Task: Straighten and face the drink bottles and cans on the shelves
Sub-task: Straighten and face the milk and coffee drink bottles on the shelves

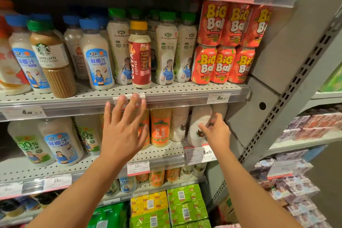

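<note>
A red Costa Coffee bottle [139,55] with a yellow cap stands at the front of the upper shelf [166,96], among white green-capped coconut water bottles [164,50]. My left hand [123,127] is spread open just below that shelf's edge, fingertips on the price rail, holding nothing. My right hand [215,131] reaches to the lower shelf, fingers pinched against a white coconut bottle [199,126] at the right end; whether it grips the bottle is unclear. Orange bottles [160,127] stand left of it. Red Big Ball cans [222,63] are stacked two high on the right.
A Starbucks latte bottle [53,61] and blue-capped coconut milk bottles [98,55] stand on the upper shelf's left. A grey upright panel [268,79] closes the shelf's right side. Green and yellow drink cartons [166,207] lie below. Packaged goods [296,181] fill the neighbouring rack.
</note>
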The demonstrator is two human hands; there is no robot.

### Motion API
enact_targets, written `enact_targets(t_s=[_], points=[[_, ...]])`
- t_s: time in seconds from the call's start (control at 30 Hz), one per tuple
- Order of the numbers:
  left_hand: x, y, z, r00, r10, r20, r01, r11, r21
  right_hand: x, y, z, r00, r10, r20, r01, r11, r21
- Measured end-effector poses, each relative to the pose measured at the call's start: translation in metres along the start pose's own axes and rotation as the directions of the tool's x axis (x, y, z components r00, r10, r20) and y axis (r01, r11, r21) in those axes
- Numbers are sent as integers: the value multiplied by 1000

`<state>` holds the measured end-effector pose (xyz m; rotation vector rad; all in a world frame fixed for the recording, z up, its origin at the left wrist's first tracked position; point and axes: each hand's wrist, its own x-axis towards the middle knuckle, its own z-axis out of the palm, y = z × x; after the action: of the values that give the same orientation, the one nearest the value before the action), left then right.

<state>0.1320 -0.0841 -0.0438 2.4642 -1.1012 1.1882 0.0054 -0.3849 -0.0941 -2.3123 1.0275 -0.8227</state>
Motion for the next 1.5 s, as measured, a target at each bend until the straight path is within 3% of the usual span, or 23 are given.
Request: enact_targets(t_s=[0.17,0.47,0.53,0.6,0.7,0.8,0.87,0.93,1.0,1.1,1.2,1.5], points=[[0,-1,2,1000,7,0,-7,1000,14,12,-12,12,996,93,2,-93,994,-62],[0,-1,1,1000,10,0,-10,1000,21,33,-19,18,996,89,29,-80,974,-213],[-1,-1,1,1000,10,-1,-10,1000,23,25,-24,20,997,37,-72,-49,984,-170],[0,0,1,1000,11,0,-11,1000,27,19,-33,21,987,-111,-116,98,989,-107],[0,1,0,1000,12,9,-12,999,34,25,-55,23,971,-158,179,178,979,-103],[0,0,-1,1000,8,24,-9,999,38,40,-74,26,916,-26,399,63,995,-81],[0,1,-2,1000,8,30,-9,999,41,49,-80,29,839,75,538,-10,992,-123],[0,1,-4,999,8,39,-10,999,41,55,-86,30,791,125,599,-98,992,-77],[1,2,-6,999,7,45,-8,999,39,57,-92,28,798,138,586,-131,990,-55],[1,3,-7,999,4,39,-5,999,32,52,-98,26,846,167,507,-40,967,-252],[1,4,-7,1000,6,24,-6,1000,26,44,-99,31,832,150,534,95,910,-404],[1,4,-5,999,6,38,-8,999,38,41,-94,35,892,70,446,130,906,-402]])
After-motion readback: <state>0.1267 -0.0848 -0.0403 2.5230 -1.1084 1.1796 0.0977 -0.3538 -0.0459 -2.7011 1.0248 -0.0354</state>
